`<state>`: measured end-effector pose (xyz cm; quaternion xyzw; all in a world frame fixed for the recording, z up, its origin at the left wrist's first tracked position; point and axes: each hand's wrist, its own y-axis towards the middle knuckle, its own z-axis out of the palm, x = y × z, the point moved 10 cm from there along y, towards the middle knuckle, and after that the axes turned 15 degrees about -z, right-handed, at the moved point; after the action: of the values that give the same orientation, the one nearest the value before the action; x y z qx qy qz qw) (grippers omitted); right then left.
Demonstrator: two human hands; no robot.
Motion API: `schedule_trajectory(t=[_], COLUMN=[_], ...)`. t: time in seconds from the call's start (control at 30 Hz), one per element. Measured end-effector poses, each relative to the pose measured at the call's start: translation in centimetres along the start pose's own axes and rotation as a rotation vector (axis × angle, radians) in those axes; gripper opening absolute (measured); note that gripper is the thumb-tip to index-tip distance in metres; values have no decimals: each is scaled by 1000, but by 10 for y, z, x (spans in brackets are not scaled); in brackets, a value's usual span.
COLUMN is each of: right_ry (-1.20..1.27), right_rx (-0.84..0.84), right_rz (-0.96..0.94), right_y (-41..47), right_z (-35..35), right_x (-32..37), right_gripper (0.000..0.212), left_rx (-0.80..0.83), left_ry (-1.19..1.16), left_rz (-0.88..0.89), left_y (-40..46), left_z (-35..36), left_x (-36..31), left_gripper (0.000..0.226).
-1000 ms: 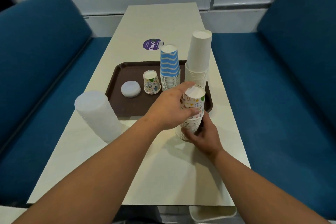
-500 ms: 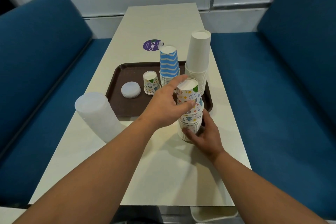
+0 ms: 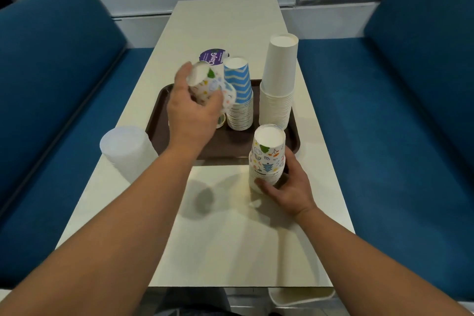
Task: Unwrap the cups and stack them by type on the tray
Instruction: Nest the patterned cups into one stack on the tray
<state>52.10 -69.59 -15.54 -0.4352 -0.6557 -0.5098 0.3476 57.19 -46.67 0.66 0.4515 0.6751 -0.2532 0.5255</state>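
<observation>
Cups have just left the printed stack (image 3: 266, 161): half a second ago our left hand (image 3: 191, 110) gripped its top, and now it holds a lifted batch of printed cups (image 3: 210, 87) over the tray (image 3: 295, 141), above the lone printed cup (image 3: 221, 120) peeking out beneath our grip. That batch tilts, base up-left, mouths down-right, long axis diagonal. Our right hand (image 3: 289, 187) grips the remaining stack's foot, upright on the table (image 3: 230, 238) just short of the tray. We judge same-type stacking comes next.

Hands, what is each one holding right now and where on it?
The left hand grips a few patterned cups round their sides, tilted above the tray. The right hand holds the patterned stack near its base.
</observation>
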Motion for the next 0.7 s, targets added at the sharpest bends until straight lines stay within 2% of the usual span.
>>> schedule_trajectory(t=[0.07,0.17,0.43,0.7], right_ry=[12,33,36,48], right_rx=[5,6,8,5], right_rz=[24,62,90,82], right_y=[-1,-2,-1,0], right_z=[1,3,5,6], right_x=[-7,-15,-18,-19], right_gripper=[88,87,85,84], left_rx=[-68,-65,36,165], left_ry=[106,196,327,595], left_rz=[-46,-56,-57,-216], left_y=[17,36,66,65], left_z=[1,16,51,77], left_x=[14,27,46,91], left_gripper=[67,57,48,52])
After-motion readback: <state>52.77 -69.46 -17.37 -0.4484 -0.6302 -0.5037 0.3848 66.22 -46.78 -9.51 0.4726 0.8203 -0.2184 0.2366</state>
